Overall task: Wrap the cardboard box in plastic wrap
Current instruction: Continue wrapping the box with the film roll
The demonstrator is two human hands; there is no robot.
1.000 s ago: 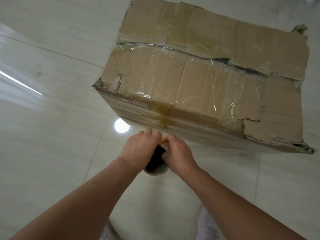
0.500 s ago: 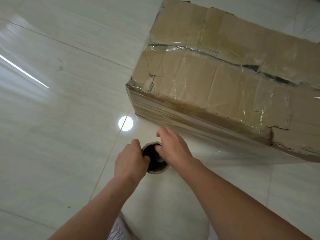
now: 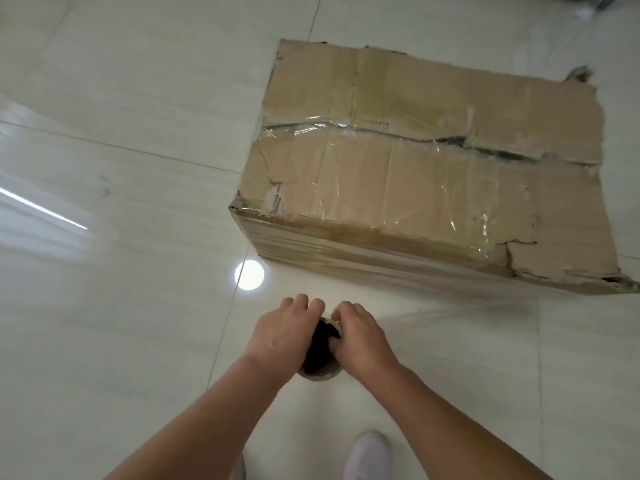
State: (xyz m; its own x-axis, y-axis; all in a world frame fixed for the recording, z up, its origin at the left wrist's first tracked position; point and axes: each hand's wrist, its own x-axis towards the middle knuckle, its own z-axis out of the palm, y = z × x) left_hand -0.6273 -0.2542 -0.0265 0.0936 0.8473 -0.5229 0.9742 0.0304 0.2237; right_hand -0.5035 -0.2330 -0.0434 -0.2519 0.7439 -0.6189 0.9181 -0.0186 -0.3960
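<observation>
A worn cardboard box [image 3: 433, 174] lies on the tiled floor, its near side and part of its top covered in clear plastic wrap. A sheet of wrap [image 3: 450, 306] stretches from the box's near side down to a roll of plastic wrap [image 3: 320, 355], seen end-on with its dark core. My left hand [image 3: 284, 332] grips the roll from the left and my right hand [image 3: 356, 336] grips it from the right, thumb at the core. Most of the roll is hidden under my hands.
Glossy pale floor tiles [image 3: 121, 306] surround the box, with a round light reflection [image 3: 249, 274] near the box's left corner. My white shoe [image 3: 367, 455] shows at the bottom edge. A dark object [image 3: 602, 0] sits at the top right corner.
My view has pulled back and swung, so the whole box now shows. My right hand has shifted from the roll's top to its right side; both hands stay at the roll.
</observation>
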